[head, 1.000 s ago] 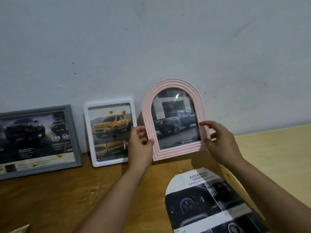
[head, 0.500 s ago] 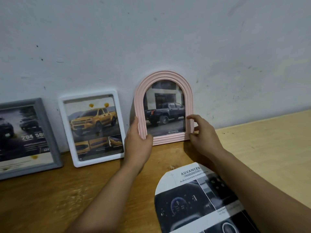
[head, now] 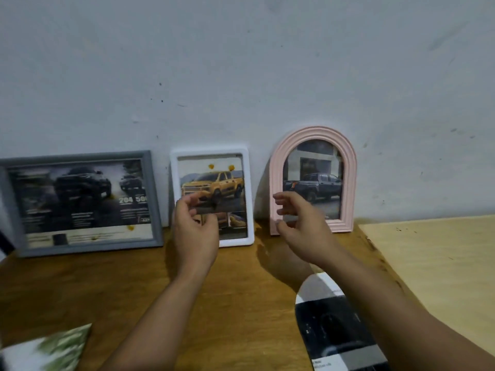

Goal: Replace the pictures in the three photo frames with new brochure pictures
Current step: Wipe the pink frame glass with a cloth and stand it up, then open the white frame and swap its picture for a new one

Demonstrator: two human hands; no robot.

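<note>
Scuffed pale wall (head: 241,62), brown wooden tabletop (head: 107,285), lighter board (head: 442,263) at right

A pale grey-white wall (head: 241,62) fills the upper half of the view, scuffed and dotted with small dark specks. Below it runs a brown wooden tabletop (head: 112,285) with visible grain. On the right a lighter, yellowish wooden board (head: 439,258) adjoins it. The light is soft and even.

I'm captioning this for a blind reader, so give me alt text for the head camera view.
Two bare hands, left hand and right hand, hover open before a white frame and an arched pink frame leaning on a wall beside a grey frame, all showing trucks, on a wooden table.
</note>
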